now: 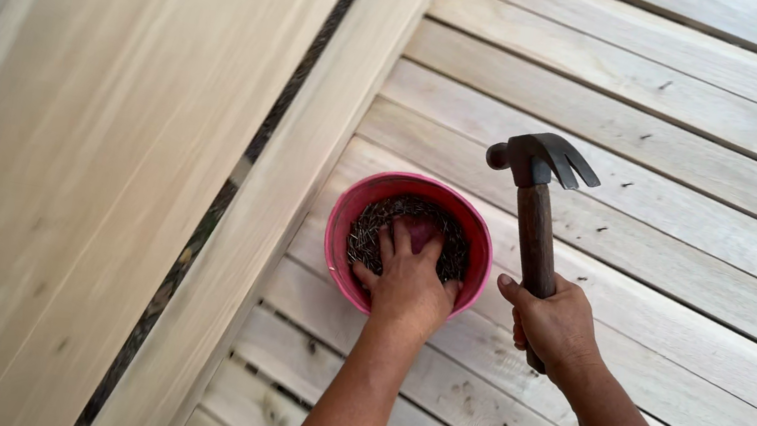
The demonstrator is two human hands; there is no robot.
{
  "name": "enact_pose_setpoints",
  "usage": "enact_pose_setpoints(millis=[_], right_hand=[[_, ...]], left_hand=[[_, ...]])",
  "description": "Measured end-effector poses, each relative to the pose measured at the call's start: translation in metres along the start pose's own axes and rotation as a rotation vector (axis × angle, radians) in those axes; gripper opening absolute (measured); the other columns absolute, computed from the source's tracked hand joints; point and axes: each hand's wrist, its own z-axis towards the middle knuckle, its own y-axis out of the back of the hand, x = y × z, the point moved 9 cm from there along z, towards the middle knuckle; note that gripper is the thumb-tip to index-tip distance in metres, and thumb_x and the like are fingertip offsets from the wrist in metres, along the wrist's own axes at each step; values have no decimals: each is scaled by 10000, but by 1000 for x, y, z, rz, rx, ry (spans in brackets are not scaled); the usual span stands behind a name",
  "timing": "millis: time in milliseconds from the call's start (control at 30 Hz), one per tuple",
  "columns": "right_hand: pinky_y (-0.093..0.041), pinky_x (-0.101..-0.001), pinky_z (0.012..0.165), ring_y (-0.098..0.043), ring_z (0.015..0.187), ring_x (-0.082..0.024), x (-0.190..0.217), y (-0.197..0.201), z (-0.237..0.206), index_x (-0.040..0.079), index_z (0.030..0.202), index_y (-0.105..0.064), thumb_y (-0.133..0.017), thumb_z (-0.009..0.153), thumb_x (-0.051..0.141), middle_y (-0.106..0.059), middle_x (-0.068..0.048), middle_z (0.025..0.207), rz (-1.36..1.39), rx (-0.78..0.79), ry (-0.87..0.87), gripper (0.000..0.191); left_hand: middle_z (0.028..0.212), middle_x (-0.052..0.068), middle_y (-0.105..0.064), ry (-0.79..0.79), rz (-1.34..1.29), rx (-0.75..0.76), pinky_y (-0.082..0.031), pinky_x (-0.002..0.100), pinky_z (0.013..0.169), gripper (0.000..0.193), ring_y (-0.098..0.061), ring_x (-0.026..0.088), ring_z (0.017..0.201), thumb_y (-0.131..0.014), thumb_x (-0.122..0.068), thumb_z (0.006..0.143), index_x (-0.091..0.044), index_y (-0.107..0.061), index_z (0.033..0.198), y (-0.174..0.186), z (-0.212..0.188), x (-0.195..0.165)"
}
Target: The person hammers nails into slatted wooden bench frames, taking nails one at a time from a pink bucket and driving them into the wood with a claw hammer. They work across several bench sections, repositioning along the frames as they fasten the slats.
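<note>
While I watch from the head camera, my view looks down on a platform of pale wooden slats (pixel 696 253) laid side by side, with thin dark gaps between them and small dark nail marks scattered across the boards. Nearest to me, my two forearms reach in from the lower edge.

My left hand (pixel 408 284) is inside a pink plastic bowl (pixel 343 228), fingers spread and pressed down into a heap of small dark nails (pixel 376 228); I cannot tell whether any nail is pinched between the fingers. This bowl sits on the slats, just beside a long pale beam (pixel 303 181) that runs diagonally up the picture.

My right hand (pixel 555 324) is wrapped tight around the lower end of a claw hammer (pixel 538 218), just right of the bowl. Its dark wooden handle stands nearly upright in the view, the long axis running from my fist up and slightly left. At the top, its dark metal head lies crosswise, the round striking face pointing left and the forked claw pointing right.

Farther left, wide pale planks (pixel 95 148) lean diagonally, and beyond them a sliver of dark ground shows at the upper left corner.
</note>
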Motion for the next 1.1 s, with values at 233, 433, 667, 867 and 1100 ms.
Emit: enact_pose_setpoints(millis=[233,433,667,867,1100], right_hand=[[-525,-380,512,-585,483,-182,-19,-32,-13,79,973,-691,-735,909,412,-624,-108,584,-407,84,91,342],[-562,-407,696,-689,655,-212,-9,-50,16,119,954,-786,-782,865,487,-732,-95,725,-741,52,328,379],[-613,-396,733,-739,786,-212,24,-47,60,238,1125,-785,-739,868,604,-777,-88,841,-1064,74,292,449],[-599,-415,765,-735,858,-245,52,-50,65,243,1147,-797,-730,879,612,-778,-90,902,-1078,-24,336,461],[-605,-442,856,-737,944,-263,66,-91,69,245,1155,-793,-768,830,597,-775,-102,973,-1100,50,437,479]], left_hand=[[1689,184,-37,91,-40,44,-68,807,1152,737,35,392,1571,-722,-373,886,-295,-397,1544,-25,-53,44],[1695,183,-44,110,-135,-49,-48,792,1164,741,21,392,1574,-731,-358,856,-260,-431,1526,-33,-74,60],[1705,172,-105,74,-45,-11,-76,814,1148,598,-60,395,1575,-665,-236,887,-251,-530,1469,-31,-65,64],[1695,180,-99,19,21,37,-33,775,1176,640,-69,373,1571,-666,-243,869,-263,-497,1485,-29,-66,63],[1702,208,-54,66,-47,26,-17,761,1177,680,-12,384,1581,-642,-238,875,-267,-445,1525,-28,-72,77]])
